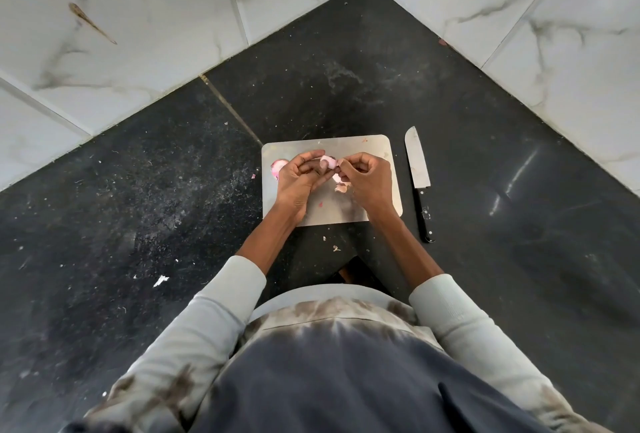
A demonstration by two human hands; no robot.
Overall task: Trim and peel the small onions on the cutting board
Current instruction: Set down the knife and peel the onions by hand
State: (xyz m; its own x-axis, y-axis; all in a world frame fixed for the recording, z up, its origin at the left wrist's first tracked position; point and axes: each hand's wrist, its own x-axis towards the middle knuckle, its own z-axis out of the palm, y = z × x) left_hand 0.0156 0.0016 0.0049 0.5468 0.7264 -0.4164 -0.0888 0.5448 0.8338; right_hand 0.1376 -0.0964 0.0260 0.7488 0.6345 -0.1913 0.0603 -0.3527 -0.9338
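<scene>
A steel cutting board (360, 145) lies on the dark counter. Above its middle my left hand (299, 178) grips a small pale-pink onion (329, 161) between thumb and fingers. My right hand (365, 176) pinches a strip of the onion's skin at its right end, fingers curled. Another pink onion (277, 166) lies on the board at the left, partly hidden behind my left hand. Loose peel scraps (342, 187) lie on the board between my hands.
A knife (419, 179) with a black handle lies on the counter just right of the board, blade pointing away. White marble-tiled walls (138, 34) meet in a corner behind. Small scraps and crumbs dot the black counter (156, 190).
</scene>
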